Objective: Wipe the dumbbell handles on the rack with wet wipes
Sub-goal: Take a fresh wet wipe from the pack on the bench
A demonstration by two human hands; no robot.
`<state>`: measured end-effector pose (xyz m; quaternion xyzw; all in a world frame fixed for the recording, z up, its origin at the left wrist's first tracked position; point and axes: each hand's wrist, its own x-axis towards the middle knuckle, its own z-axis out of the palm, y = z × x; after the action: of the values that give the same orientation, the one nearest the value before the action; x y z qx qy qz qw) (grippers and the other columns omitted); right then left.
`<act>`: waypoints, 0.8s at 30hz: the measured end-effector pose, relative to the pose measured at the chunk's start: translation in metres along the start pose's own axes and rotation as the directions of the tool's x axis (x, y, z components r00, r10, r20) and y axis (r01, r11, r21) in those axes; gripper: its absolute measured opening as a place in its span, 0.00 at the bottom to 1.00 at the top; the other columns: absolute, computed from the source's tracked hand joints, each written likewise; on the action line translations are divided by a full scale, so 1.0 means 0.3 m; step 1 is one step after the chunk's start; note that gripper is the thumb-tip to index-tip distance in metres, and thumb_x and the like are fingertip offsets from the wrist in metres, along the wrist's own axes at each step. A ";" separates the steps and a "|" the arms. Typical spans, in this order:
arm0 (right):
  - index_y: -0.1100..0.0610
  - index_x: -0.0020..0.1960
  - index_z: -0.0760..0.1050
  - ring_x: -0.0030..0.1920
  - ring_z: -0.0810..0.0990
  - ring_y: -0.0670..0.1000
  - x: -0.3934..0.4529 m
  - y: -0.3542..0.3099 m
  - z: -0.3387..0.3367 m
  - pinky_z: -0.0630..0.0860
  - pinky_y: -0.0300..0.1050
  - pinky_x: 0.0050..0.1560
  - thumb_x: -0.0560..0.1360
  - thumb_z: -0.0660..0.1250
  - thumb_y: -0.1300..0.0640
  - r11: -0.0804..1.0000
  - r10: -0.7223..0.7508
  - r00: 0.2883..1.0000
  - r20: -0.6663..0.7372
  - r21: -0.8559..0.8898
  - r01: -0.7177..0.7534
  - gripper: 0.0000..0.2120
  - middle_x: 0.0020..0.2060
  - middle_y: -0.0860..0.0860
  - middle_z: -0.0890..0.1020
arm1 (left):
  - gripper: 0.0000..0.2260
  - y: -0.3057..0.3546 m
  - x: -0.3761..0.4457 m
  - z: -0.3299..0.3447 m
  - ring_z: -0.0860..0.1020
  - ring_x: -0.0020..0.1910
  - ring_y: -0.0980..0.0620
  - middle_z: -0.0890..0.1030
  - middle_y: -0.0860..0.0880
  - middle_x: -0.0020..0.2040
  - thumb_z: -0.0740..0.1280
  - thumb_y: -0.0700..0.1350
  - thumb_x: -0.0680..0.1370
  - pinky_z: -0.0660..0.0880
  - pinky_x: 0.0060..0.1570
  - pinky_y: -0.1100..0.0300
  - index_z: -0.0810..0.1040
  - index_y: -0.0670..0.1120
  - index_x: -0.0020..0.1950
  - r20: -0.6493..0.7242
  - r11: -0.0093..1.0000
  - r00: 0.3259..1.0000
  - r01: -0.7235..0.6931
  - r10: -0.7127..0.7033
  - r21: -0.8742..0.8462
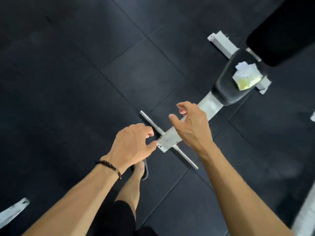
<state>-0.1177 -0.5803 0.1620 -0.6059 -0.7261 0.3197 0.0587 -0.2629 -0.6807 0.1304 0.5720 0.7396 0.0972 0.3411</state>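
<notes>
Fetching a wipe, dumbbells and rack not in view
Both the left hand (pixel 132 143) and right hand (pixel 190 124) hang mid-frame, fingers loosely curled, holding nothing; the wet wipes pack (pixel 246 76) lies on the bench seat (pixel 226 89), upper right, well apart; next, likely reach there

- No words, numbers, brand names or signs can be read anywhere in this view.
- The packet of wipes (pixel 247 76) lying on the black seat pad (pixel 238 79) shows white and yellow-green patches, but any print on it is too blurred to make out.
- The pale metal frame (pixel 170 138) of the bench carries only scuffs and bolt holes, no lettering.
- The dark floor tiles (pixel 85 82) bear no marks that read as text.
</notes>
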 end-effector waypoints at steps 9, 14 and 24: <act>0.54 0.64 0.75 0.57 0.77 0.50 0.351 0.450 -0.431 0.74 0.47 0.60 0.75 0.69 0.51 0.974 0.212 0.967 -0.139 0.110 -0.198 0.19 0.55 0.49 0.79 | 0.13 0.551 0.534 0.208 0.78 0.51 0.51 0.77 0.55 0.50 0.66 0.57 0.77 0.73 0.51 0.57 0.78 0.51 0.57 0.134 0.982 0.973 -0.188 0.187 -0.004; 0.55 0.65 0.74 0.57 0.77 0.50 0.560 0.693 -0.592 0.75 0.49 0.59 0.76 0.68 0.51 0.975 0.214 0.966 -0.148 0.100 -0.201 0.19 0.56 0.51 0.79 | 0.14 0.781 0.809 0.344 0.75 0.48 0.55 0.77 0.57 0.50 0.66 0.57 0.78 0.68 0.48 0.61 0.78 0.52 0.58 0.135 0.973 0.964 -0.229 0.227 -0.002; 0.55 0.63 0.76 0.59 0.75 0.51 1.157 1.274 -0.667 0.73 0.50 0.60 0.76 0.67 0.53 0.997 0.020 1.000 -0.001 0.078 -0.020 0.16 0.57 0.51 0.79 | 0.15 1.111 1.330 0.695 0.77 0.54 0.51 0.79 0.52 0.51 0.73 0.54 0.73 0.72 0.43 0.57 0.81 0.50 0.56 -0.177 0.998 0.983 -0.050 0.042 -0.038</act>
<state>0.2089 -0.1597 0.0102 -0.6108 -0.7069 0.3476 0.0797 0.0803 -0.2593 -0.0046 0.5708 0.7512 0.1706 0.2841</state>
